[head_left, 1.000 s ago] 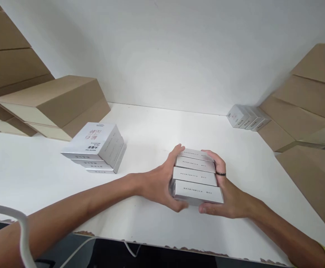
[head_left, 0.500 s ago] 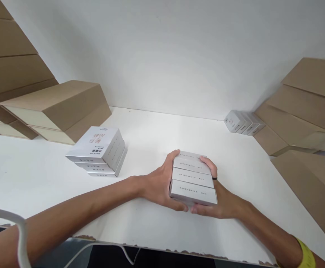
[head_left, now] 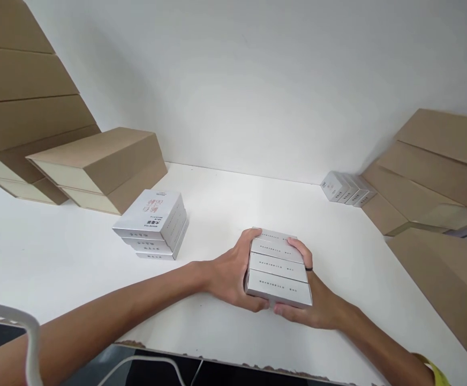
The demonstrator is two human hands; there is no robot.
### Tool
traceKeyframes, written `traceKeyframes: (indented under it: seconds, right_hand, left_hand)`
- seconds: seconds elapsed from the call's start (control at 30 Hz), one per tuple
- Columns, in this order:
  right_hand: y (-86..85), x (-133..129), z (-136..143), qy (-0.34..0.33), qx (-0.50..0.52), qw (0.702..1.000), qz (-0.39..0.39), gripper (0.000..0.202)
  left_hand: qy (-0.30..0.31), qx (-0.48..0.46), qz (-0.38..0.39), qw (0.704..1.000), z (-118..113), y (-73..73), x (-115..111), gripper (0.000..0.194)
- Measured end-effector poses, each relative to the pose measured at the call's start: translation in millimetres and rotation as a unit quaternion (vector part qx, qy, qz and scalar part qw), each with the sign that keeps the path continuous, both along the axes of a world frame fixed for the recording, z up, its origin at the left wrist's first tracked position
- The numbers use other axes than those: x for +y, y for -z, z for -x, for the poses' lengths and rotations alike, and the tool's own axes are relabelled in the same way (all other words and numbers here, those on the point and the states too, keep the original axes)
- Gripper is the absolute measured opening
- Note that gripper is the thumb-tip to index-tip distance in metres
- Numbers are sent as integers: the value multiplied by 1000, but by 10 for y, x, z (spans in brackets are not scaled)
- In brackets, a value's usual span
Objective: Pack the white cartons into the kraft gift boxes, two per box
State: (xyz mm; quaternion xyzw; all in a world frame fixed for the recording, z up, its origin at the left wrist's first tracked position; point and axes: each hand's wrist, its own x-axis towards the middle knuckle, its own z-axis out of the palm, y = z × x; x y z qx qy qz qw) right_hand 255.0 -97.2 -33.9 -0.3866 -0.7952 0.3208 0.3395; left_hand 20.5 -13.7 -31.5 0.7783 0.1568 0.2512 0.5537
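Observation:
Several small white boxes point(head_left: 278, 264) stand on edge in a row, their narrow printed sides facing up. My left hand point(head_left: 233, 271) wraps the left side of this row, with the thumb at the near face and fingers at the far left corner. From the right, my right hand point(head_left: 317, 292) grips the same row; its thumb lies along the near face and a fingertip rests on top. A dark ring shows on a right finger. To the left sits a stack of matching white boxes point(head_left: 153, 222), slightly uneven, with printed lids.
Brown cartons point(head_left: 97, 166) are piled at the left, and more brown cartons point(head_left: 438, 166) lean at the right. Another row of white boxes point(head_left: 346, 188) stands by the back wall point(head_left: 241, 86). A white cable point(head_left: 32, 343) curves at lower left, near the table's chipped front edge point(head_left: 217, 359).
The camera view has shifted a little, so everything sits slightly lower in the picture. Both hands keep hold of the row of boxes.

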Motion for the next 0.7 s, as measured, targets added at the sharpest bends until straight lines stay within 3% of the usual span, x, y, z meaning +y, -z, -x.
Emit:
traceKeyframes:
  seconds: [0.1, 0.17, 0.33, 0.43, 0.53, 0.6, 0.7]
  right_hand:
    - [-32, -22, 20, 19, 42, 999, 19, 105]
    - [-81, -26, 27, 30, 66, 997, 18, 99]
    - [-213, 70, 18, 72, 129, 989, -18, 96]
    - [-286, 181, 67, 103, 193, 975, 27, 100]
    - [-395, 266, 221, 128, 273, 948, 98, 104]
    - [-477, 311, 369, 159, 334, 918, 143, 105]
    - [-538, 404, 554, 176, 387, 888, 175, 105]
  left_hand:
    - [-11, 26, -4, 1000, 34, -102, -50, 129]
    - [-32, 25, 4, 999, 47, -245, -80, 124]
    - [-43, 36, 15, 998, 61, -863, -21, 120]
    - [-29, 97, 20, 995, 80, -1294, 147, 126]
    - [-15, 199, -2, 980, 116, -1623, 374, 128]
    - [-10, 253, -25, 967, 140, -1750, 523, 124]
    - [-16, 289, -49, 956, 170, -1819, 737, 113]
